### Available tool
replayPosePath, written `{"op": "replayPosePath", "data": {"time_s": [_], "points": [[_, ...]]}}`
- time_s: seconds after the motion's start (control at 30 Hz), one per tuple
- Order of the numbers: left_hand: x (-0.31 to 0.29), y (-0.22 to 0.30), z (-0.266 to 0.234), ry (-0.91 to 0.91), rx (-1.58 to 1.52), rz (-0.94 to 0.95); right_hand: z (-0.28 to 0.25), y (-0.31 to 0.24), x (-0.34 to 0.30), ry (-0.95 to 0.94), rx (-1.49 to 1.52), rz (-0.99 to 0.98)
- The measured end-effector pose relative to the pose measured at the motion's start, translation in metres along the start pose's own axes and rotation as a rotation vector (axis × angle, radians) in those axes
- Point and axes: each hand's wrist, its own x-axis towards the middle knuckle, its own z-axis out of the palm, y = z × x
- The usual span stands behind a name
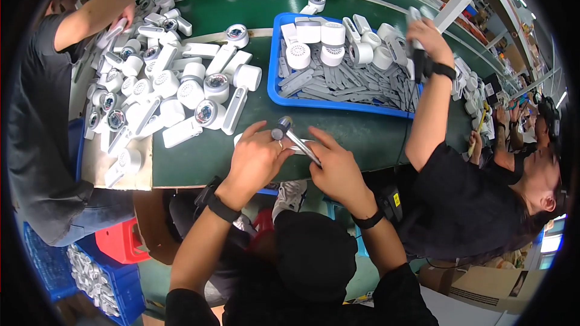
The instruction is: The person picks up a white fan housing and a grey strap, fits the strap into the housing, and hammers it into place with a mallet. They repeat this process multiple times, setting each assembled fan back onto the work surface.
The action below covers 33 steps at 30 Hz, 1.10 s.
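My left hand [257, 160] is closed over a white plastic piece [297, 147] low above the green bench, beside the front edge. Most of that piece is hidden under my fingers. In my right hand [339, 172] is the handle of a small hammer [304, 146], slanting up and to the left. Its round metal head sits just above my left hand's knuckles and thumb. My right index finger stretches forward past the handle.
White handheld fans [190, 93] lie heaped to the left. A blue tray [338, 106] ahead holds grey strips and more fans. One co-worker [45, 115] stands left; at right, another person's raised hand [430, 42] grips a blurred piece. A red stool [121, 240] stands lower left.
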Motion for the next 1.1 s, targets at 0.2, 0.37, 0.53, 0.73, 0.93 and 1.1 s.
{"op": "replayPosePath", "data": {"time_s": [0.2, 0.37, 0.53, 0.73, 0.93, 1.1], "points": [[0.001, 0.000, -0.001, 0.000, -0.008, -0.009, -0.009, 0.003, -0.003, -0.102, 0.397, 0.152], [0.001, -0.002, 0.001, 0.002, -0.036, -0.033, -0.014, 0.008, -0.010, -0.098, 0.463, 0.156], [0.004, 0.002, -0.001, 0.008, -0.021, -0.048, -0.025, 0.007, -0.019, -0.101, 0.624, 0.228], [0.016, 0.011, -0.028, 0.010, -0.023, -0.026, -0.005, 0.043, 0.005, 0.170, 0.772, 0.304], [0.092, -0.021, -0.041, 0.075, 0.076, -0.148, 0.004, 0.066, 0.010, 0.273, 0.946, 0.350], [0.142, -0.060, 0.022, -0.228, 0.135, -0.149, 0.006, 0.061, 0.011, 0.254, 0.952, 0.438]]}}
